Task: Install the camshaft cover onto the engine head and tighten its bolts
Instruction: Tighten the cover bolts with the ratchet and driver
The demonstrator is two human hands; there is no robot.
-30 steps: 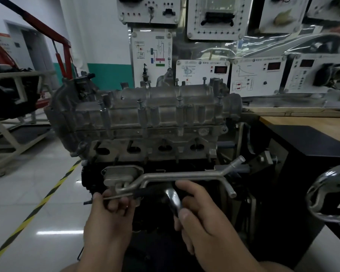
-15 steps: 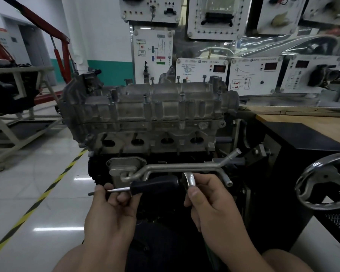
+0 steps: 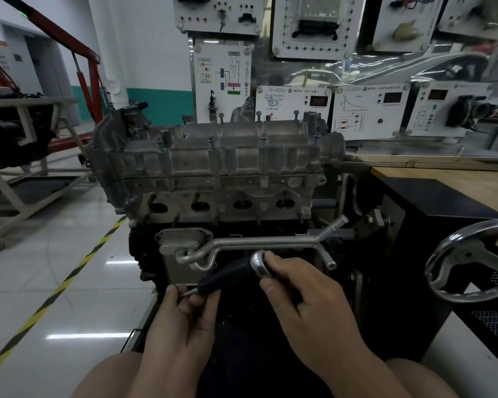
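Note:
The grey camshaft cover (image 3: 230,152) sits on the engine head (image 3: 222,196), with several bolts (image 3: 211,142) standing proud along its edges. Below the engine, both hands hold a ratchet driver (image 3: 227,275) with a black handle and a chrome head. My left hand (image 3: 184,320) pinches the thin metal shaft at the tool's left end. My right hand (image 3: 302,297) grips the chrome head at the tool's right end. The tool is well below the cover and touches no bolt.
A silver coolant pipe (image 3: 259,242) and oil cooler (image 3: 181,248) lie just behind the tool. A chrome handwheel (image 3: 472,262) juts out at right beside a black stand (image 3: 431,225) and wooden bench (image 3: 454,176). A red hoist (image 3: 87,79) and another engine stand (image 3: 20,156) are at left.
The tool has tilted, its chrome head rising to the right while my left hand slid to the shaft tip. My view moved a little closer to the engine.

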